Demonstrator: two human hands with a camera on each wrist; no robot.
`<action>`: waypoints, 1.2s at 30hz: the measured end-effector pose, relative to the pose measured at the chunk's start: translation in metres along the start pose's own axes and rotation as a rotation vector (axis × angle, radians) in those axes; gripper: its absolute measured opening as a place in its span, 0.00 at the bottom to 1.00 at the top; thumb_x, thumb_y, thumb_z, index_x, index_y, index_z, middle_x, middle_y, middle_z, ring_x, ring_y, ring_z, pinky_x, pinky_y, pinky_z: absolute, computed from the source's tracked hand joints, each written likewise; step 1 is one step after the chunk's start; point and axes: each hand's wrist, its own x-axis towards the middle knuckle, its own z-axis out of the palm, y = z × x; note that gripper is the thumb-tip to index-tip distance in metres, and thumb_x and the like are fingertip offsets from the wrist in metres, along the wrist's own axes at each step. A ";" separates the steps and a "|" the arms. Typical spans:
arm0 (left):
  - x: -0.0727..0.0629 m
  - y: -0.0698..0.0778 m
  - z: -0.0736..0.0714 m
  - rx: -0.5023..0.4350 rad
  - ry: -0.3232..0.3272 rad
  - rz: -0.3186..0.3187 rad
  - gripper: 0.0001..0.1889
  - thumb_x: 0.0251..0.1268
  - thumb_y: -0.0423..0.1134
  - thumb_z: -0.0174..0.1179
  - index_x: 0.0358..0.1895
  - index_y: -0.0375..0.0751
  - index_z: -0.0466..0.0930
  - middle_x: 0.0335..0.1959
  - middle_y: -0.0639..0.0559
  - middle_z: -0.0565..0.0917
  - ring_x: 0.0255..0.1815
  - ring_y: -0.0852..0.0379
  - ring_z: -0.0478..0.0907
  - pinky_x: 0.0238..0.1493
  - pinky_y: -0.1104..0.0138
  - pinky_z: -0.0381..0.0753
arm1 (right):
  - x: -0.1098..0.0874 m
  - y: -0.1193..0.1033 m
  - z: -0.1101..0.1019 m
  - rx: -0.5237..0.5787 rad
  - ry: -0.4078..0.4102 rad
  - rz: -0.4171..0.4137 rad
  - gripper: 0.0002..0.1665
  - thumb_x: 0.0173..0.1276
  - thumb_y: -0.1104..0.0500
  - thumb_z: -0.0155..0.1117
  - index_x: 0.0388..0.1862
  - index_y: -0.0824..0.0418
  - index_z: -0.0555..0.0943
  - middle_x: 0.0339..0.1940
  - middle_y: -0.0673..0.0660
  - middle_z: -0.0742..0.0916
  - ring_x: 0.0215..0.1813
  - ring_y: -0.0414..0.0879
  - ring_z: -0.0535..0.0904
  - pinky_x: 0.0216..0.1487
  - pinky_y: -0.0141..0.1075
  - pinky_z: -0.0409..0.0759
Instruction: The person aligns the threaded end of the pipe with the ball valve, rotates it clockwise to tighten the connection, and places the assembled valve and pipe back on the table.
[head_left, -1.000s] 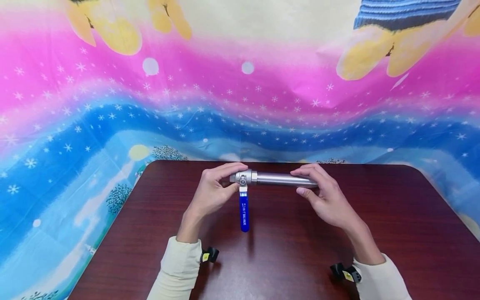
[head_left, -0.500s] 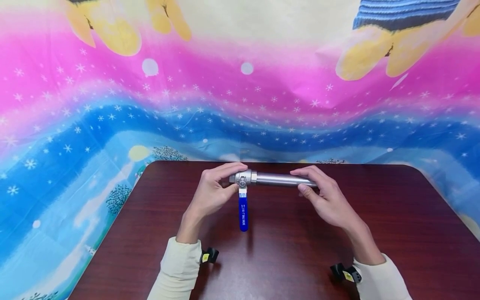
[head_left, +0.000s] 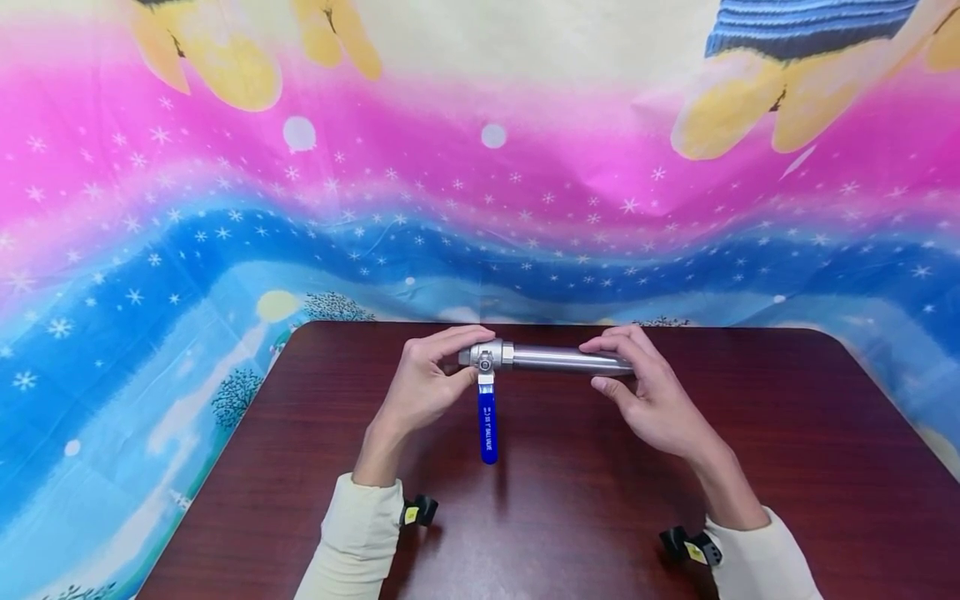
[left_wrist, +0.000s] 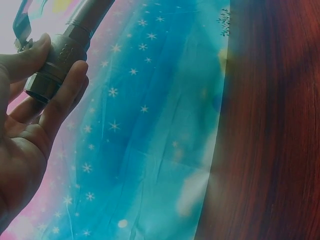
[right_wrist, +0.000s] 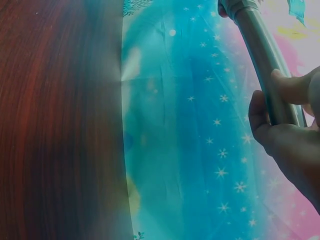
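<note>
My left hand [head_left: 426, 382] grips a metal ball valve [head_left: 491, 353], thumb on the near side and fingers on the far side. The valve's blue lever handle [head_left: 488, 425] points toward me at a right angle to the body. A smooth metal pipe [head_left: 555, 358] joins the valve's right end and lies level, apparently held above the table. Around the pipe's far right end curl the fingers and thumb of my right hand [head_left: 662, 400], hiding that end. In the left wrist view the valve's open threaded end [left_wrist: 40, 89] shows between the fingers.
The dark wooden table [head_left: 570, 525] lies below both hands. Behind it hangs a colourful printed cloth [head_left: 450, 208] with snowflakes. Black wrist cameras sit at the left cuff [head_left: 420, 510] and the right cuff [head_left: 692, 546].
The right thumb has shifted along the pipe and back, and the right fingers have moved slightly. The valve and lever have barely tilted; the left hand stays in place.
</note>
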 end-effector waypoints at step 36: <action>0.000 0.000 0.001 -0.006 0.002 -0.005 0.27 0.54 0.12 0.66 0.58 0.33 0.89 0.59 0.39 0.90 0.53 0.51 0.87 0.44 0.62 0.94 | 0.000 0.002 0.001 -0.015 0.009 -0.019 0.31 0.67 0.77 0.71 0.65 0.56 0.83 0.62 0.54 0.81 0.63 0.36 0.72 0.49 0.20 0.75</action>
